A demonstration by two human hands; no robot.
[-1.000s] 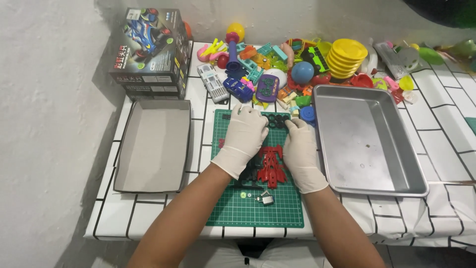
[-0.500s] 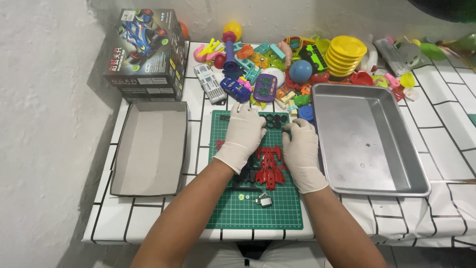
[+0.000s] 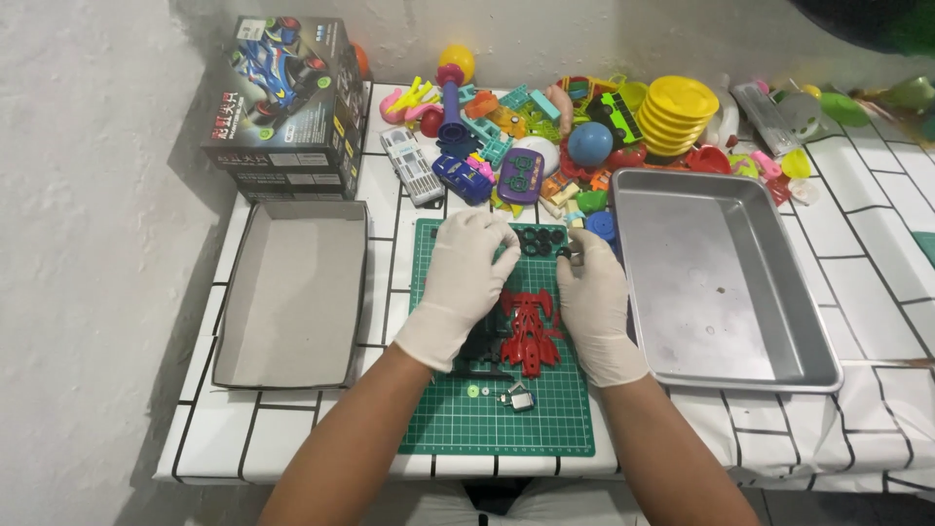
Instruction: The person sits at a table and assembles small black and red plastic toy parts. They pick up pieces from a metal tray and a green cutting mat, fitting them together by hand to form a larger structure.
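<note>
Both my hands wear white gloves and hover over a green cutting mat point(image 3: 438, 419). My left hand point(image 3: 466, 278) lies palm down, its curled fingertips beside a cluster of small black wheels point(image 3: 539, 241) at the mat's far edge. What it grips, if anything, is hidden. My right hand point(image 3: 591, 297) pinches a small black wheel point(image 3: 566, 255) between thumb and forefinger. Between the hands lies a red toy car body point(image 3: 528, 333), with a black chassis part point(image 3: 480, 349) partly under my left wrist. A small metal motor point(image 3: 519, 397) and a tiny green gear point(image 3: 473, 392) lie nearer me.
An empty steel tray point(image 3: 769, 331) sits right of the mat and an open cardboard box lid point(image 3: 292, 292) sits left. A printed toy car box point(image 3: 284, 97) stands at the back left. Several colourful plastic toys point(image 3: 584, 127) crowd the back of the tiled table.
Both hands stay at the mat's far end by the wheels. My right hand has shifted slightly toward me with a wheel in its fingertips.
</note>
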